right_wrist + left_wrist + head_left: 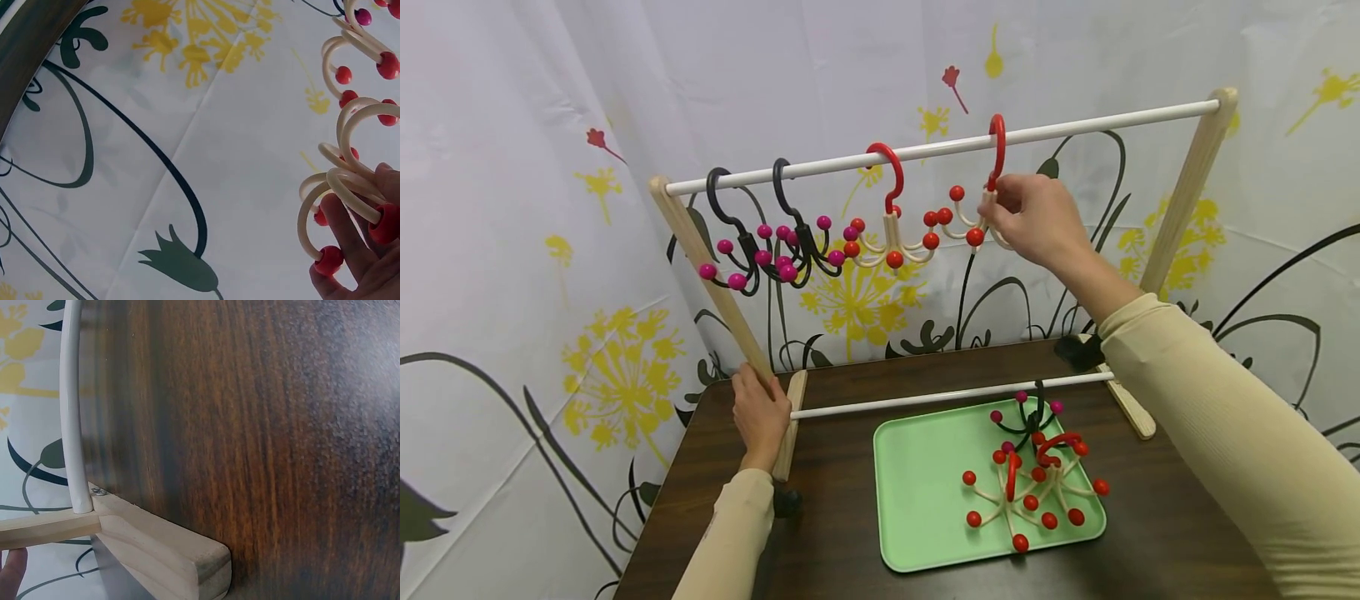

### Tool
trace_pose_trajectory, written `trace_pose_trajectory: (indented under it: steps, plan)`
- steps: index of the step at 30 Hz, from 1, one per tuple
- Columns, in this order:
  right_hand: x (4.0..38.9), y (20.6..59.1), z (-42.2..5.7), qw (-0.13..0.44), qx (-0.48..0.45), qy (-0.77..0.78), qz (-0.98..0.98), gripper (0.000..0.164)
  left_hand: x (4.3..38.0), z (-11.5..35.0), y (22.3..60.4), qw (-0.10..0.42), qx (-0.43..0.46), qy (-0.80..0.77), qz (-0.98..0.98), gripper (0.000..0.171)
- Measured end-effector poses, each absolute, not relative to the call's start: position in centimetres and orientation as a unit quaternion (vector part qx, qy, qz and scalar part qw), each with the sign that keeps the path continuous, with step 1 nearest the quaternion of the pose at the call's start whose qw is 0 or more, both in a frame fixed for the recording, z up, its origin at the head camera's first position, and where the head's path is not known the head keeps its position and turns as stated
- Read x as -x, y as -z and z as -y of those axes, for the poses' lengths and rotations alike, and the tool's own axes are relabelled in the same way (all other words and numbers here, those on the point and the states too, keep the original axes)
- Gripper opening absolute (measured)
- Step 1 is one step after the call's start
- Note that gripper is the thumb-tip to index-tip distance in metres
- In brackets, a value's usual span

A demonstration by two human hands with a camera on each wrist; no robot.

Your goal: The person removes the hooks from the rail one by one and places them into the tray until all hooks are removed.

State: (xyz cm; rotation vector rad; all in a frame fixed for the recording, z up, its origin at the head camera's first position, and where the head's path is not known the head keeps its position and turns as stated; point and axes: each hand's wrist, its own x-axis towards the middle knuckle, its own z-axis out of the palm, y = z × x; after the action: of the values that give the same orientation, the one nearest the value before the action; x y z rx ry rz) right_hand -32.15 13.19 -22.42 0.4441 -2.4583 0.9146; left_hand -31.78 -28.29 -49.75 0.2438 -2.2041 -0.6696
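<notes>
My right hand [1037, 218] pinches a cream multi-arm hanger [997, 150] at the base of its red hook, which is over the white top rail [1105, 124]. Red balls tip its curved arms; the right wrist view shows them beside my fingers [347, 234]. Left of it hang another cream hanger with a red hook [891, 225] and two black hangers [748, 250] [805, 242] with magenta balls. Low on the rack's left wooden post [711, 279], my left hand [760, 414] grips the wood; a fingertip [14, 565] shows against it in the left wrist view.
A green tray [913, 500] on the dark wooden table [835, 533] carries two cream hangers [1009, 500] [1056, 475] and one black hanger [1033, 417]. A lower white bar [880, 404] joins the rack's feet. Behind stands a flower-patterned curtain [820, 75].
</notes>
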Motion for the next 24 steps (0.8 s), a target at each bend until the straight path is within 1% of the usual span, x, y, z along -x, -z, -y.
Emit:
trace_pose_trajectory:
  steps: [6,9,12,14,18,21,24]
  plan:
    - [30.6,21.9,-14.3,0.232,-0.135,-0.326,0.906,0.029,31.8,28.3,49.9,0.403,-0.093,0.262,0.872,0.031]
    - [29.6,22.1,-14.7,0.23,-0.123,-0.327,0.908,0.031,31.7,28.3,49.9,0.405,-0.089,0.262,0.871,0.03]
    - [28.7,22.8,-15.0,0.241,-0.126,-0.342,0.9,0.03,31.6,28.3,49.8,0.404,-0.088,0.263,0.872,0.03]
    - [27.8,23.5,-15.0,0.25,-0.131,-0.349,0.894,0.03,31.6,28.3,49.8,0.403,-0.088,0.263,0.872,0.03]
    - [25.7,25.3,-14.6,0.251,-0.132,-0.354,0.891,0.026,31.6,28.3,49.9,0.402,-0.09,0.262,0.872,0.03]
    - [23.8,27.1,-13.9,0.235,-0.141,-0.358,0.893,0.023,31.8,28.3,49.9,0.404,-0.092,0.262,0.872,0.03]
    - [21.9,29.2,-12.9,0.202,-0.149,-0.365,0.896,0.02,31.9,28.4,49.9,0.403,-0.093,0.264,0.871,0.03]
